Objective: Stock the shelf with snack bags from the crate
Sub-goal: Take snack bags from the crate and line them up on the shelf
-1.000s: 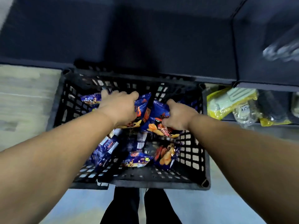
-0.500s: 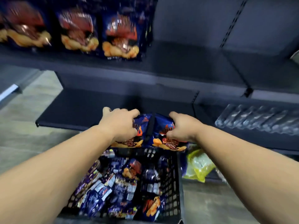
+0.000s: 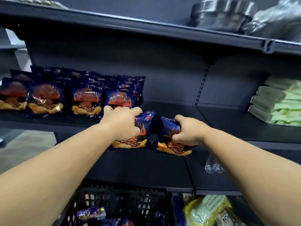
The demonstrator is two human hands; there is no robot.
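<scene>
The left hand (image 3: 121, 123) grips one snack bag (image 3: 143, 128) and the right hand (image 3: 189, 131) grips another bag (image 3: 167, 137), both held in front of the shelf (image 3: 162, 105), beside the row of bags (image 3: 86, 97). The bags look light, soft and crushable, so a gentle hold at the upper half seems best.

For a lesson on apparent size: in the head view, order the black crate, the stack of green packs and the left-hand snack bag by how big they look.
1. black crate, partly cropped and nearest
2. stack of green packs
3. left-hand snack bag, partly hidden by the left hand
</scene>
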